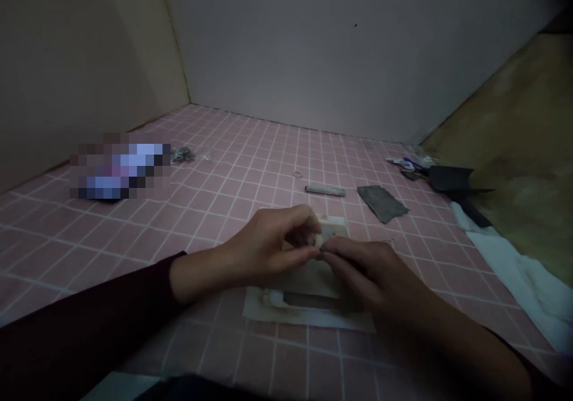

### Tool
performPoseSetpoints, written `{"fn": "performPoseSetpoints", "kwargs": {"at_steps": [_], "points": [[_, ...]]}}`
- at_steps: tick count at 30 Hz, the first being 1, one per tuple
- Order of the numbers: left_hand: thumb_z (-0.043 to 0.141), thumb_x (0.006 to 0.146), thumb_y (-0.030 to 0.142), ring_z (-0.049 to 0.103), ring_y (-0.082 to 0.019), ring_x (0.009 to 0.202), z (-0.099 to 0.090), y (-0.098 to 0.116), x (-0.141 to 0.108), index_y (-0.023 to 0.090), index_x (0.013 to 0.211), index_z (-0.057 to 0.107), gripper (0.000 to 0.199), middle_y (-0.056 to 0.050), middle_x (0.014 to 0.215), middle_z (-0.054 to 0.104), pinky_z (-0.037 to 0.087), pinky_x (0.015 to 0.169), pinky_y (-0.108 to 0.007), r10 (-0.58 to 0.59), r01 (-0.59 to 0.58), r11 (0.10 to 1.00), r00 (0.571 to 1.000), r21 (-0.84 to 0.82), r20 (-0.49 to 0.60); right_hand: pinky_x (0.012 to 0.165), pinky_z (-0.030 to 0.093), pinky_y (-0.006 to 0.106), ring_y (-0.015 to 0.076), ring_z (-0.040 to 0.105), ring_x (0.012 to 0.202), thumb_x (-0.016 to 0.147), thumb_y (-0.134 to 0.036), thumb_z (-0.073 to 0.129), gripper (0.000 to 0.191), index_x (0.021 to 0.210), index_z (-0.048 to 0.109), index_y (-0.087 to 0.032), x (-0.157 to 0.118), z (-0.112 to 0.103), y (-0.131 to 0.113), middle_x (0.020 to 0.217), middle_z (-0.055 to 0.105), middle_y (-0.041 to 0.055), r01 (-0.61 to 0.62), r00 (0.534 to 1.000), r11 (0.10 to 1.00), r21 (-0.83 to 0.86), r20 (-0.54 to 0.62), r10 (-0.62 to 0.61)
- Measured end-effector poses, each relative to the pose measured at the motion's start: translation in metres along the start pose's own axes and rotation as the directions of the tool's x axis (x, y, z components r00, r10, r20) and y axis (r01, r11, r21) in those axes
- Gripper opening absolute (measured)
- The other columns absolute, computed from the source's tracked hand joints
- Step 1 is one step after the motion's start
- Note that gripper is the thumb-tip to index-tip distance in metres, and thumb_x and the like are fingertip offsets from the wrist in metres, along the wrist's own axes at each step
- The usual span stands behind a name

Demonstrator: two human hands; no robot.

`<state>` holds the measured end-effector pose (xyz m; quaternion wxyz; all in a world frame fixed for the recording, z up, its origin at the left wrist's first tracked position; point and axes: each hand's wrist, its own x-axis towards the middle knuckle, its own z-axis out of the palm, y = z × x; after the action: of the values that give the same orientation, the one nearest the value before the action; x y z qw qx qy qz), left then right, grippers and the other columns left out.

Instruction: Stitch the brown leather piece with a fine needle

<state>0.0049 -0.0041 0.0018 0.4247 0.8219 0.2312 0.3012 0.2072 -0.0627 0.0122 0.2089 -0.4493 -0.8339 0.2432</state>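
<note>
My left hand [286, 240] and my right hand [369, 270] meet over a pale board [299, 278] on a white sheet [308, 317]. Between their fingertips is a small pale piece [319, 241], mostly covered; its kind cannot be made out. My left thumb and curled fingers close round it from one side. From the other side, my right thumb and forefinger pinch at its edge. A dark grey strip [317, 301] lies along the near end of the board.
Beyond my hands, a pale ring [298, 174], a grey rod [324, 191] and a dark grey sheet [382, 203] lie on the pink checked cloth [215, 210]. At right are a black scoop [450, 179] and white cloth [514, 264]. A blurred-out bright object [120, 171] sits at left.
</note>
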Motion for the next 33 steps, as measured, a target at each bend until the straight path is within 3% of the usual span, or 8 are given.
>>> {"fn": "performPoseSetpoints", "kwargs": {"at_steps": [3, 7, 9, 16, 20, 22, 29, 33], "points": [[0.061, 0.083, 0.018, 0.061, -0.012, 0.081, -0.001, 0.001, 0.000, 0.016, 0.095, 0.057, 0.013, -0.002, 0.088, 0.061, 0.050, 0.074, -0.024, 0.031, -0.031, 0.999, 0.999, 0.016, 0.009, 0.051, 0.036, 0.021, 0.0088, 0.047, 0.053, 0.096, -0.019, 0.041, 0.024, 0.074, 0.052, -0.019, 0.001, -0.005, -0.003, 0.060, 0.049, -0.0037, -0.008, 1.000, 0.999, 0.041, 0.008, 0.008], [0.062, 0.084, 0.029, 0.061, -0.010, 0.066, 0.001, -0.001, 0.002, 0.015, 0.088, 0.053, 0.017, 0.001, 0.073, 0.058, 0.049, 0.060, -0.021, -0.192, 0.205, 0.928, 0.979, -0.310, 0.074, 0.063, 0.043, 0.026, 0.0153, 0.059, 0.073, 0.092, -0.014, 0.042, 0.015, 0.092, 0.056, -0.019, -0.004, 0.002, 0.005, 0.082, 0.064, 0.0046, 0.060, 0.980, 0.984, -0.168, -0.178, -0.090], [0.062, 0.084, 0.031, 0.062, -0.010, 0.063, 0.002, -0.002, 0.003, 0.015, 0.087, 0.052, 0.019, 0.002, 0.071, 0.057, 0.049, 0.058, -0.020, -0.224, 0.244, 0.890, 0.970, -0.386, 0.098, 0.065, 0.044, 0.027, 0.0172, 0.060, 0.078, 0.091, -0.013, 0.041, 0.016, 0.094, 0.056, -0.018, -0.005, 0.005, 0.008, 0.087, 0.064, 0.0065, 0.061, 0.979, 0.972, -0.226, -0.174, -0.102], [0.063, 0.082, 0.020, 0.060, -0.013, 0.079, -0.001, 0.002, 0.000, 0.017, 0.094, 0.056, 0.014, -0.002, 0.087, 0.062, 0.049, 0.073, -0.026, 0.032, -0.034, 0.997, 0.999, 0.069, 0.026, 0.050, 0.035, 0.020, 0.0082, 0.045, 0.050, 0.096, -0.021, 0.042, 0.027, 0.070, 0.050, -0.019, 0.000, -0.005, -0.002, 0.057, 0.046, -0.0049, -0.007, 0.999, 1.000, 0.028, 0.037, 0.006], [0.061, 0.085, 0.029, 0.061, -0.011, 0.067, 0.000, 0.001, 0.001, 0.016, 0.088, 0.054, 0.015, 0.001, 0.075, 0.059, 0.049, 0.061, -0.021, -0.126, 0.130, 0.974, 0.991, -0.187, 0.035, 0.063, 0.043, 0.023, 0.0121, 0.057, 0.068, 0.093, -0.015, 0.044, 0.015, 0.086, 0.057, -0.018, -0.001, -0.002, 0.001, 0.075, 0.061, 0.0012, 0.039, 0.987, 0.997, -0.071, -0.152, -0.049], [0.060, 0.086, 0.032, 0.061, -0.010, 0.064, 0.001, -0.001, 0.001, 0.016, 0.087, 0.052, 0.018, 0.002, 0.072, 0.057, 0.049, 0.058, -0.020, -0.180, 0.191, 0.934, 0.982, -0.303, 0.063, 0.066, 0.043, 0.024, 0.0136, 0.059, 0.074, 0.092, -0.012, 0.043, 0.015, 0.091, 0.058, -0.017, -0.002, 0.001, 0.004, 0.082, 0.063, 0.0039, 0.068, 0.981, 0.989, -0.129, -0.173, -0.090], [0.062, 0.083, 0.021, 0.059, -0.012, 0.078, -0.001, 0.001, 0.000, 0.016, 0.095, 0.056, 0.014, -0.001, 0.086, 0.060, 0.049, 0.071, -0.024, 0.019, -0.018, 1.000, 1.000, 0.017, -0.013, 0.053, 0.039, 0.021, 0.0091, 0.053, 0.055, 0.095, -0.020, 0.043, 0.020, 0.080, 0.056, -0.019, -0.001, -0.004, 0.000, 0.064, 0.057, -0.0028, 0.004, 1.000, 1.000, 0.017, 0.003, -0.004], [0.061, 0.084, 0.028, 0.061, -0.012, 0.066, -0.002, 0.004, 0.002, 0.015, 0.088, 0.053, 0.016, 0.000, 0.074, 0.058, 0.049, 0.060, -0.022, -0.188, 0.199, 0.941, 0.980, -0.274, 0.064, 0.063, 0.046, 0.025, 0.0150, 0.062, 0.072, 0.092, -0.014, 0.042, 0.017, 0.094, 0.057, -0.020, -0.004, 0.003, 0.007, 0.080, 0.064, 0.0032, 0.054, 0.983, 0.986, -0.156, -0.167, -0.080]]}}
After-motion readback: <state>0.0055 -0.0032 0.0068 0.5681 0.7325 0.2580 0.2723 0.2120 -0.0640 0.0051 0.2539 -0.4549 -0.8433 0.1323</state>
